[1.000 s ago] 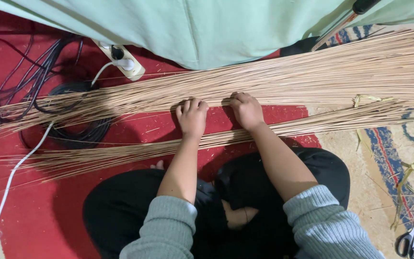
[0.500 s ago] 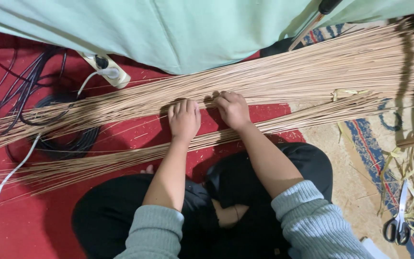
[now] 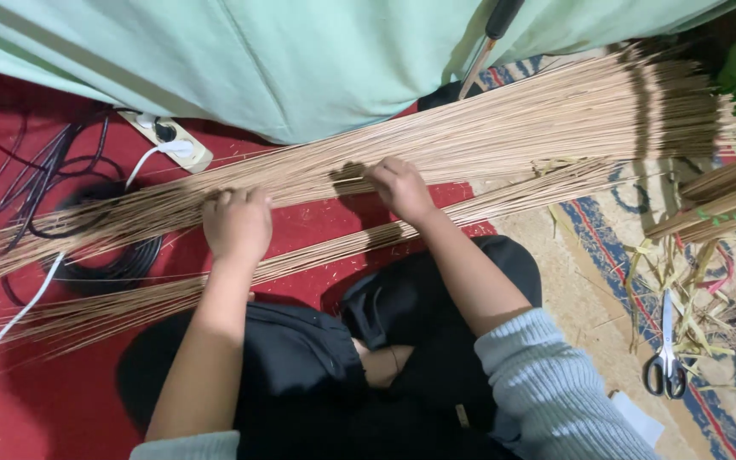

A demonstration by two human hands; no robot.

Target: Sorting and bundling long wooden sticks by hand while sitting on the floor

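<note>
Head view: left hand [image 3: 237, 223] and right hand [image 3: 400, 187] set apart, palms down, fingers curled into large bundle of thin sticks [image 3: 487, 136] across red mat [image 3: 36, 400]. Smaller bundle [image 3: 334, 251] nearer knees. Grip uncertain. Best: even pressure, sticks parallel.

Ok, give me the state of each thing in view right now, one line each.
Left hand: palm down, fingers on the far bundle.
Right hand: fingers curled into the far bundle.
Far bundle: lying flat, sticks fanned loose.
Near bundle: lying flat, thinner, untouched.
Power strip: white plug inserted.
Scissors: lying shut on the mat.
Black cable: coiled on the red floor.
</note>
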